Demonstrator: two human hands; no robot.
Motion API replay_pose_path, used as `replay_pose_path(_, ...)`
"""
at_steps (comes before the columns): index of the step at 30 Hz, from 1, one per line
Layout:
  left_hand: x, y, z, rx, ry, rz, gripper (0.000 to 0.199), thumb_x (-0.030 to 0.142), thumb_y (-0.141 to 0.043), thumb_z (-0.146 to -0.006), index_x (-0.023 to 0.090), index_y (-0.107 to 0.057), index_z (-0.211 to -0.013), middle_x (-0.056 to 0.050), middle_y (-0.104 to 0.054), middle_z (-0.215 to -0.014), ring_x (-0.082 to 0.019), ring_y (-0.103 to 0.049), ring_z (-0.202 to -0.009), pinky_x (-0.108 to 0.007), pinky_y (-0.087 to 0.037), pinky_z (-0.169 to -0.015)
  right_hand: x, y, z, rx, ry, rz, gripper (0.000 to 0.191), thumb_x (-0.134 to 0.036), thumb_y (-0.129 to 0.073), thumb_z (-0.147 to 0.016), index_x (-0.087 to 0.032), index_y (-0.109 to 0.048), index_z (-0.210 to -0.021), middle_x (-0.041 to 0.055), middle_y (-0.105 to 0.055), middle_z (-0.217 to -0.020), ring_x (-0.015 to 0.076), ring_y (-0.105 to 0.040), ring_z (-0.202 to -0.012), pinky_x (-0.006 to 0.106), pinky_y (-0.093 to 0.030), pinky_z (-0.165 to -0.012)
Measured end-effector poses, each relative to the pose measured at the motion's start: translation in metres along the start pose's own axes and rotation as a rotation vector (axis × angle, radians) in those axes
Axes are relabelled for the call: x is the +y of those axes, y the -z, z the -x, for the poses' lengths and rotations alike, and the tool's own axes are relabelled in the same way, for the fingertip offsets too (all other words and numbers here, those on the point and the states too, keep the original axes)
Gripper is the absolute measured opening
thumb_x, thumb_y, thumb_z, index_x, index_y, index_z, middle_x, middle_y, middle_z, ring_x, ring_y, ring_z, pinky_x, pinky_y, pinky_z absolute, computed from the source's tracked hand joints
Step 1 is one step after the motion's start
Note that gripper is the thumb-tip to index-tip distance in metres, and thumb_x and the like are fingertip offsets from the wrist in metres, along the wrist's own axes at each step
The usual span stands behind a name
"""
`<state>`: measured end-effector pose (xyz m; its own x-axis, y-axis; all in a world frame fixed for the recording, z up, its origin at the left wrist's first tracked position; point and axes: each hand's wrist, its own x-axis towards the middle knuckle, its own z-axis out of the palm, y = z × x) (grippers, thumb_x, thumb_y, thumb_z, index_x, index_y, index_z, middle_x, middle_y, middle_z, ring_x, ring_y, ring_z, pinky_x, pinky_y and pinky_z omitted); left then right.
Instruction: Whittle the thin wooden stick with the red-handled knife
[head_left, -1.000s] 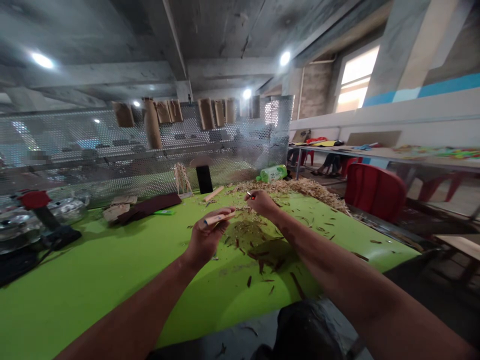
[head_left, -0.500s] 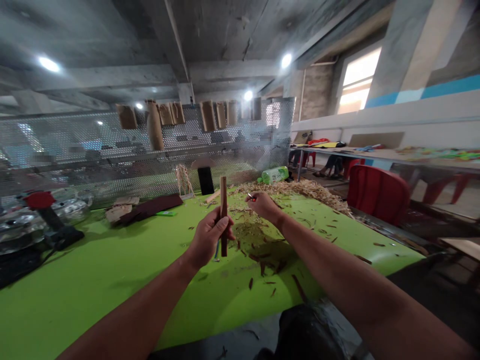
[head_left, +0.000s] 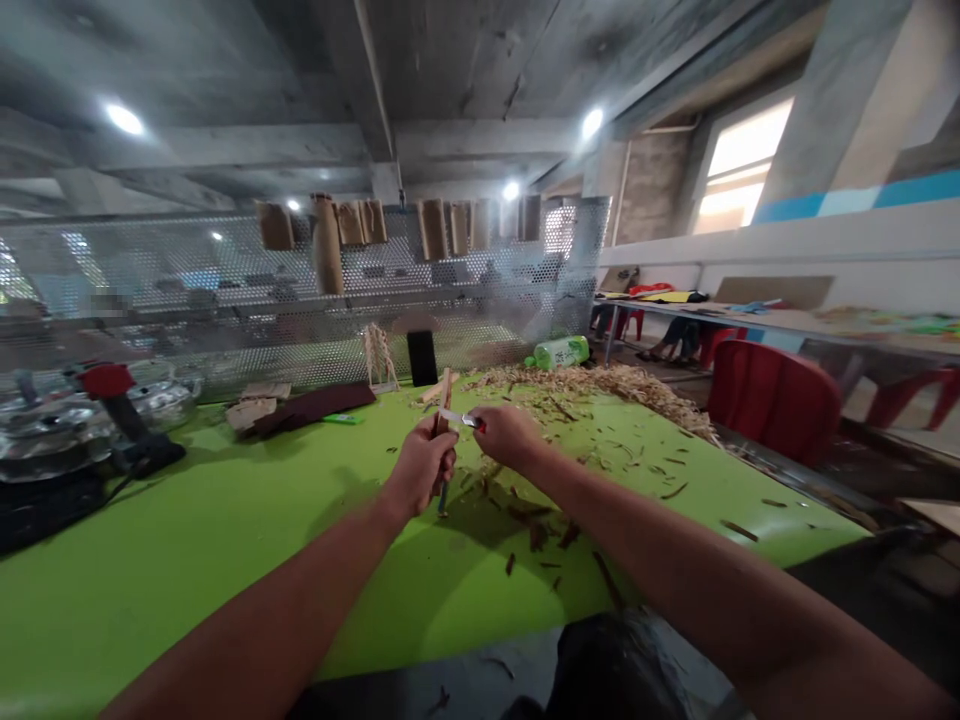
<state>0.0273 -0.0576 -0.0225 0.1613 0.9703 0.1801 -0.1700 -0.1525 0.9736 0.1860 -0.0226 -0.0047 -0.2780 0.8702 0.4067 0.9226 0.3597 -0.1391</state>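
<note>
A narrow strip of wood (head_left: 447, 388) stands upright in my left hand (head_left: 421, 465), whose fingers are wrapped round its lower part. My right hand (head_left: 508, 437) is closed on a knife (head_left: 471, 420) with a red and dark handle. The pale blade points left and lies against the wood just above my left thumb. Most of the knife's handle is hidden in my fist. Below both hands, brown shavings (head_left: 536, 530) are scattered on the green table (head_left: 262, 560).
A heap of pale shavings (head_left: 645, 392) and a green bottle (head_left: 562, 352) lie at the back right. A black phone-like slab (head_left: 421, 358) stands near the perforated screen (head_left: 495, 310). Metal pots (head_left: 45, 430) are at left, a red chair (head_left: 776, 400) at right.
My right hand has come left and down, bringing the knife blade against the wood. The wood strip has sunk lower behind my left hand. The whole view has shifted slightly.
</note>
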Motion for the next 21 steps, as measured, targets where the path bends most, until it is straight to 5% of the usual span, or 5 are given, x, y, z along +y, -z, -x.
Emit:
replay_pose_path(7, -0.002, -0.002, 0.002, -0.011, 0.046, 0.001, 0.028, 0.028, -0.066, -0.074, 0.021, -0.049, -0.096, 0.008, -0.051, -0.066, -0.004, -0.041, -0.037, -0.016, -0.031, -0.032, -0.012, 0.002, 0.002, -0.154, -0.055, 0.092, 0.036, -0.029, -0.041, -0.09, -0.021, -0.074, -0.102, 0.0124, -0.075, -0.096, 0.0195, -0.068, -0.085, 0.025, -0.044, -0.072)
replay_pose_path(13, -0.001, -0.004, 0.005, -0.045, 0.066, -0.081, 0.019, 0.035, -0.058, -0.084, 0.022, -0.048, -0.093, 0.012, -0.037, -0.049, -0.005, -0.028, -0.031, -0.015, -0.021, -0.03, -0.006, -0.001, 0.0, -0.136, -0.051, 0.132, 0.034, -0.026, -0.043, -0.09, -0.02, -0.074, -0.101, 0.0142, -0.075, -0.096, 0.0212, -0.069, -0.087, 0.026, -0.047, -0.073)
replay_pose_path(21, -0.001, -0.012, 0.009, -0.037, 0.088, -0.151, 0.021, 0.035, -0.055, -0.087, 0.02, -0.053, -0.101, 0.011, -0.036, -0.049, -0.005, -0.026, -0.034, -0.015, -0.023, -0.032, 0.01, -0.013, -0.01, -0.057, -0.072, 0.131, 0.034, -0.03, -0.044, -0.092, -0.018, -0.074, -0.1, 0.0166, -0.074, -0.093, 0.0236, -0.069, -0.087, 0.029, -0.047, -0.075)
